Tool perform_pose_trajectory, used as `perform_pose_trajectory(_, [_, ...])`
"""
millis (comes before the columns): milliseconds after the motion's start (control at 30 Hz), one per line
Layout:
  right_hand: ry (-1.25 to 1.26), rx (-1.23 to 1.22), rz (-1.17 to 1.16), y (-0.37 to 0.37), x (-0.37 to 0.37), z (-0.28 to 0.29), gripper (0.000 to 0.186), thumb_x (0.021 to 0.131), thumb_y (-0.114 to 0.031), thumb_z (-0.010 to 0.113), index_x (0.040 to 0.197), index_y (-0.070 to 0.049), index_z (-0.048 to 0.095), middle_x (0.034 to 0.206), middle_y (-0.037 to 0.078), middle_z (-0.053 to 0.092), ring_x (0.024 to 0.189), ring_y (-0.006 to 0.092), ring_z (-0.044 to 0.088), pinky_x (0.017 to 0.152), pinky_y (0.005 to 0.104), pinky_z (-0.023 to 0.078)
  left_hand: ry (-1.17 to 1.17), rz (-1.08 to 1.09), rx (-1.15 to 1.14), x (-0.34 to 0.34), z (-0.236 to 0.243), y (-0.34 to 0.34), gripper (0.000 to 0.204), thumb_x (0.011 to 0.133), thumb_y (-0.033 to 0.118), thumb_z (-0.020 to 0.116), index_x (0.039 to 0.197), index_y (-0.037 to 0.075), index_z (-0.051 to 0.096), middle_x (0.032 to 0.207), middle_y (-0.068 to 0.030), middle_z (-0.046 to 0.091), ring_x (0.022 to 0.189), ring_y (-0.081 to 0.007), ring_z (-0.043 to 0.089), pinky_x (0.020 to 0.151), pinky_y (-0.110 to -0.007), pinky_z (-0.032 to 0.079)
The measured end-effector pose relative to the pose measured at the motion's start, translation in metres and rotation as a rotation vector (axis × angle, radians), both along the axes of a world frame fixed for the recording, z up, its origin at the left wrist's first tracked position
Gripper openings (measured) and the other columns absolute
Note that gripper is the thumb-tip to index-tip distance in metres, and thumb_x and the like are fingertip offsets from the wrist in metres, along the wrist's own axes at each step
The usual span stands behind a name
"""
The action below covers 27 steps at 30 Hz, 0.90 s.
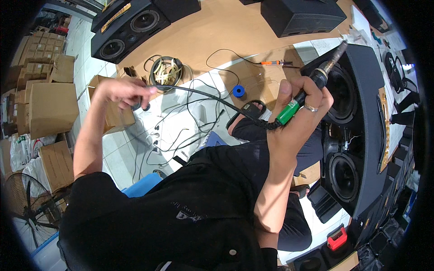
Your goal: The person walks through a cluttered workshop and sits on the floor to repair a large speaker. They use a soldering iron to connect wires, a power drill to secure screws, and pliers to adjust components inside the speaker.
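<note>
My right hand (305,106) is wrapped round a corded hand tool (289,110) with a green and black handle and a metal barrel (334,58), like a soldering iron or hot-air wand. The barrel points up and away to the right, in front of a black speaker cabinet (368,90). From the handle's rear end a black cord (199,91) stretches left to my left hand (124,92). That hand is smeared by motion, but its fingertips look closed on the cord. Below it stands an open cardboard box (120,115).
On the floor lie tangled black cables (194,117), a blue spool (238,91), an orange-handled tool (273,63) and a round speaker part (166,72). Speaker cabinets (131,31) stand at the back. Cartons (52,106) and a fan (31,207) are at left.
</note>
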State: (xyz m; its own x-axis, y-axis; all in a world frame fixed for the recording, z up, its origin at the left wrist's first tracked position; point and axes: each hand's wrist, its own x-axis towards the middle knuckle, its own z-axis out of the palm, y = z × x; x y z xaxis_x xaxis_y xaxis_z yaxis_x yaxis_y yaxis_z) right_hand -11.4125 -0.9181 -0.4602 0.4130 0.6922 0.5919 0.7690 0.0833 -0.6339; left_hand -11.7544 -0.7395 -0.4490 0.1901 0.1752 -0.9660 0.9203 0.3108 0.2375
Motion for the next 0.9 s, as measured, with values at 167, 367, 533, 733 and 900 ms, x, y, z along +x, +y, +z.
perform_pose_trajectory(167, [0.046, -0.063, 0.068, 0.003, -0.007, -0.012, 0.023, 0.093, -0.010, 0.068, 0.113, -0.004, 0.058, 0.104, 0.016, 0.052, 0.100, 0.0333, 0.051, 0.090, 0.0399, 0.042, 0.697, -0.528, 0.600, -0.016, 0.025, 0.041, 0.063, 0.073, 0.059, 0.081, 0.082, -0.003, 0.071, 0.061, -0.0060, 0.063, 0.051, -0.0216, 0.064, 0.046, -0.034, 0.051])
perform_pose_trajectory(367, [0.276, -0.177, 0.209, -0.010, -0.040, -0.060, 0.032, 0.087, -0.001, 0.067, 0.118, -0.006, 0.062, 0.109, 0.018, 0.049, 0.091, 0.0323, 0.057, 0.079, 0.0383, 0.048, -0.025, -0.605, 1.117, -0.109, -0.151, 0.028, 0.036, 0.091, 0.027, 0.069, 0.121, 0.008, 0.063, 0.114, -0.0199, 0.066, 0.108, -0.0366, 0.063, 0.094, -0.045, 0.051])
perform_pose_trajectory(533, [0.298, -0.275, 0.267, -0.015, -0.056, -0.093, 0.053, 0.075, 0.011, 0.057, 0.123, -0.012, 0.062, 0.120, 0.021, 0.051, 0.104, 0.0395, 0.056, 0.092, 0.0474, 0.043, 0.026, -0.615, 0.690, -0.108, -0.217, -0.050, 0.074, 0.082, 0.019, 0.075, 0.147, 0.006, 0.041, 0.145, -0.0223, 0.047, 0.132, -0.0369, 0.049, 0.108, -0.043, 0.044])
perform_pose_trajectory(733, [0.011, -0.362, 0.378, -0.010, -0.074, -0.110, 0.054, 0.083, 0.000, 0.058, 0.135, -0.016, 0.058, 0.127, 0.025, 0.050, 0.113, 0.0412, 0.053, 0.097, 0.0493, 0.041, -0.796, -0.129, 0.553, 0.029, -0.162, -0.108, 0.057, 0.082, -0.015, 0.050, 0.136, 0.003, 0.053, 0.142, -0.0186, 0.051, 0.136, -0.0302, 0.047, 0.117, -0.040, 0.036])
perform_pose_trajectory(900, [0.024, -0.437, 0.498, -0.010, -0.082, -0.120, 0.058, 0.087, 0.000, 0.055, 0.143, -0.017, 0.054, 0.128, 0.025, 0.050, 0.116, 0.0415, 0.052, 0.099, 0.0504, 0.040, -0.876, 0.744, 0.056, 0.083, -0.118, -0.146, 0.041, 0.107, 0.028, 0.047, 0.141, 0.005, 0.048, 0.114, -0.0025, 0.060, 0.097, -0.0120, 0.059, 0.095, -0.032, 0.051])
